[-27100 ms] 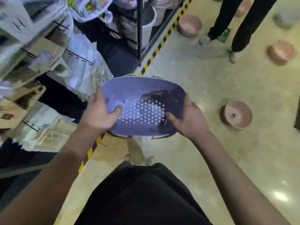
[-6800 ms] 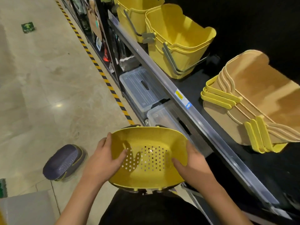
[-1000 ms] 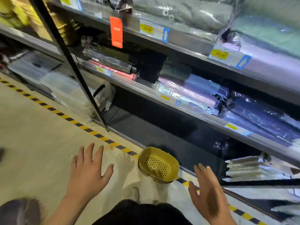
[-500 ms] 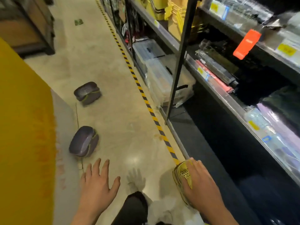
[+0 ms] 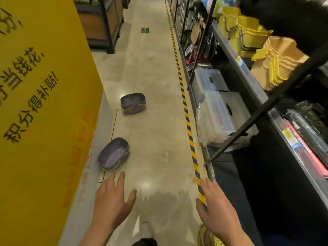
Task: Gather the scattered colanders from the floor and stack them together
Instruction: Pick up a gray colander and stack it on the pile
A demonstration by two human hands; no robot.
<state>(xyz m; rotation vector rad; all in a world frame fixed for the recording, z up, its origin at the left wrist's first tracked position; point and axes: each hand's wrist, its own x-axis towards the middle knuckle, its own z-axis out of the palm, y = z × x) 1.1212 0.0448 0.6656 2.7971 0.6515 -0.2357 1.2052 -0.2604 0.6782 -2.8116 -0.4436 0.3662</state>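
Two purple colanders lie on the aisle floor. The nearer purple colander (image 5: 113, 154) rests tilted against the base of the yellow sign, just beyond my left hand (image 5: 111, 203), which is open with fingers spread. The farther purple colander (image 5: 133, 103) sits upright in mid aisle. A yellow colander (image 5: 205, 236) stands on the floor at the bottom edge, partly hidden under my right wrist. My right hand (image 5: 216, 210) is open above the striped tape, holding nothing.
A tall yellow sign board (image 5: 35, 103) walls the left side. Shelving (image 5: 248, 86) runs along the right with clear storage boxes (image 5: 221, 114) and yellow buckets (image 5: 245, 32). Yellow-black tape (image 5: 186, 110) marks the floor along the shelf. A wooden cabinet (image 5: 101, 23) stands far back.
My right hand has let go of the yellow colander and lifted off it. My view has swung up the aisle, bringing the purple colanders closer to centre.
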